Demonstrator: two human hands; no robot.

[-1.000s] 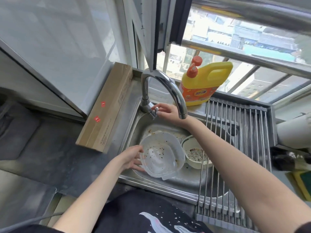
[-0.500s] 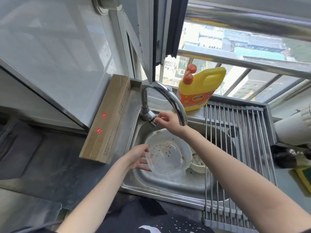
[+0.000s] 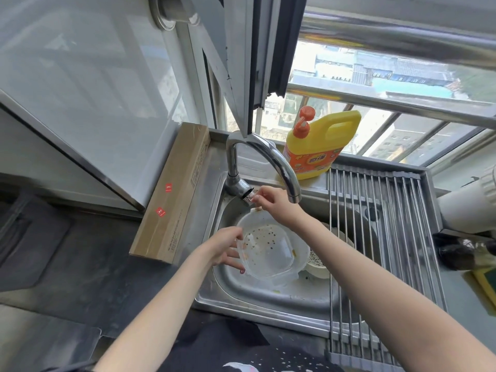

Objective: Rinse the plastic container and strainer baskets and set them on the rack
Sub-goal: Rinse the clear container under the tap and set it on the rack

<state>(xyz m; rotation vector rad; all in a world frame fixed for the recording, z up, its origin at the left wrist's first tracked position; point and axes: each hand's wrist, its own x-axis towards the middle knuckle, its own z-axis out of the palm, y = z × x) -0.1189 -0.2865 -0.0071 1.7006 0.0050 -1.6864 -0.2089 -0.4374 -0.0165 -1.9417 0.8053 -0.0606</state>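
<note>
My left hand [image 3: 224, 248] grips the left rim of a clear plastic container [image 3: 267, 251], thumb on top and fingers curled beneath, holding it tilted over the middle of the steel sink [image 3: 257, 294] with its open side facing me. Small brown specks dot its inside. My right hand [image 3: 275, 201] reaches across to the sink's back edge, fingertips pinching the small knob [image 3: 248, 196] at the base of the curved chrome faucet [image 3: 264, 157], whose spout ends just right of that hand, above the container's far rim. Behind the container, against the sink's right side, a cream strainer basket [image 3: 318, 261] sits in the basin, partly hidden by my forearm. A roll-up metal rack [image 3: 375, 237] lies across the sink's right half, its bars bare. On the back ledge, between faucet and rack, stands a yellow detergent jug [image 3: 319, 146] with an orange pump. A long cardboard box [image 3: 174, 194] rests along the sink's left edge.
</note>
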